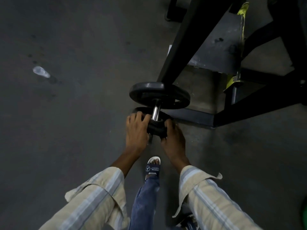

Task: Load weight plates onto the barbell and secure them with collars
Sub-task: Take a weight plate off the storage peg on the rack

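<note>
A chrome barbell sleeve [156,112] points toward me at the centre of the head view. A large black weight plate [159,95] sits on it, farther along the bar. A smaller black plate [156,126] is at the sleeve's near end, with the sleeve tip through its hole. My left hand [136,130] grips this small plate's left edge, and my right hand [173,138] grips its right edge from below. No collar is visible.
A black steel rack frame [232,100] with a yellow-green fitting [233,79] stands at the right, its base bar close behind the plates. Grey floor with a pale stain [41,72] spreads to the left. My sandalled foot [152,168] is under my hands.
</note>
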